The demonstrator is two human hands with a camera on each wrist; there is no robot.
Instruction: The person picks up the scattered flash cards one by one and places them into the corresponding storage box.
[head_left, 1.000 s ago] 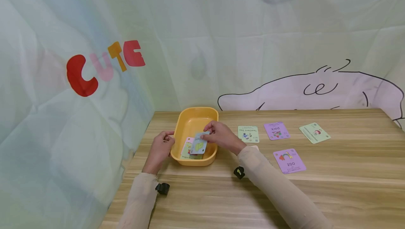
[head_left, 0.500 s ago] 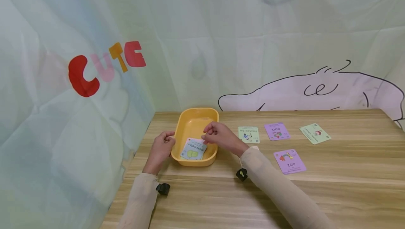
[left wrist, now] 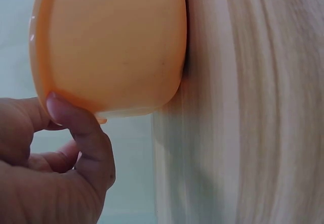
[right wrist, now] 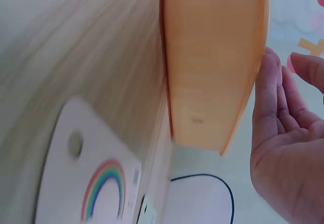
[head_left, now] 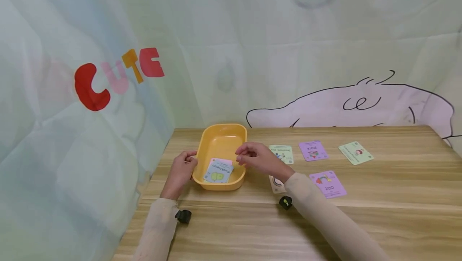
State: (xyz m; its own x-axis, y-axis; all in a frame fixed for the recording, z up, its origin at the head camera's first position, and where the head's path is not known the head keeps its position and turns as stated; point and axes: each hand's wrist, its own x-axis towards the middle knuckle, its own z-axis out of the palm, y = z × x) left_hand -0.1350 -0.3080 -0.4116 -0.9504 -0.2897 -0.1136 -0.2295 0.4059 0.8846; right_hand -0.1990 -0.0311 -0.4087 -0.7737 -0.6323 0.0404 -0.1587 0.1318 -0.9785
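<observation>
Inside the tray (head_left: 223, 142) we had just left the melon card (head_left: 219, 174), so it was placed, our empty right hand (head_left: 262, 160) easing off, fingers loose, our left hand (head_left: 181, 169) pinching the tray's rim.

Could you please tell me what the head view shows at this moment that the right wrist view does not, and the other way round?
Only the head view shows the left hand gripping the rim of the yellow tray, the muskmelon card inside it, and the purple zoo card and park card.

Only the right wrist view shows the palm side of the right hand and, clearly, the coloured bands on the rainbow card, which the sleeve partly covers in the head view.

Both share the tray, the right hand, that rainbow card and the wooden table.
</observation>
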